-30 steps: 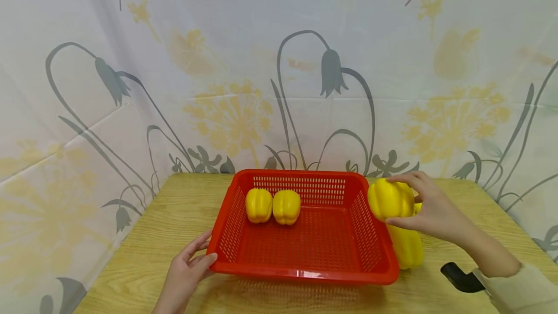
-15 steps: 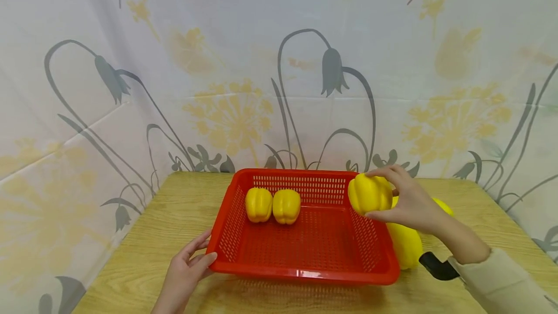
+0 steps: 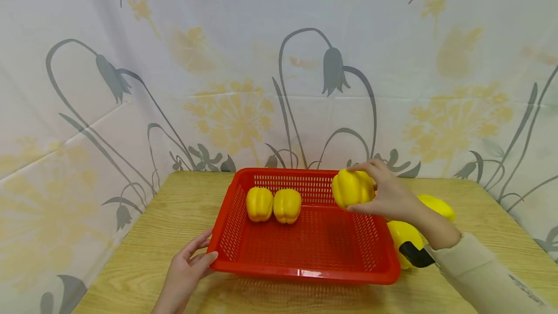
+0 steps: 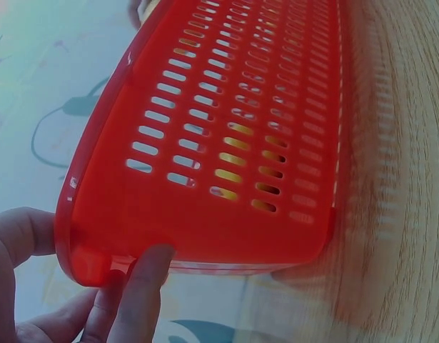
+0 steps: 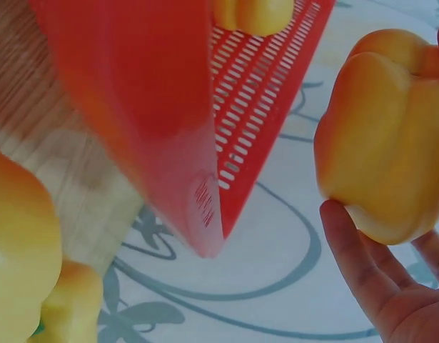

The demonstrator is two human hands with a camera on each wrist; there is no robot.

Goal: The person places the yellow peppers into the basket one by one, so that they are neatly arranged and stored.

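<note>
A yellow bell pepper [image 3: 352,189] is held between the thumb and fingers of my right hand [image 3: 385,195], over the right back part of a red plastic basket [image 3: 301,273]. The right wrist view shows the same bell pepper [image 5: 387,136] with fingertips [image 5: 340,221] against its lower side. My left hand [image 3: 185,265] grips the basket's near left corner, thumb on the rim; in the left wrist view its fingers [image 4: 144,293] press the slotted outer wall. Inside the basket, two yellow bell peppers [image 3: 286,206] sit side by side at the back left.
Right of the basket, more yellow peppers [image 3: 403,236] lie on the wooden table [image 3: 144,241], partly hidden by my right arm. A black piece [image 3: 416,255] sticks out from the right cuff. A flower-printed cloth [image 3: 244,62] hangs behind the table.
My right hand has carried the bell pepper leftward, from beside the basket's right rim to over its inside. The left hand and basket have stayed in place.
</note>
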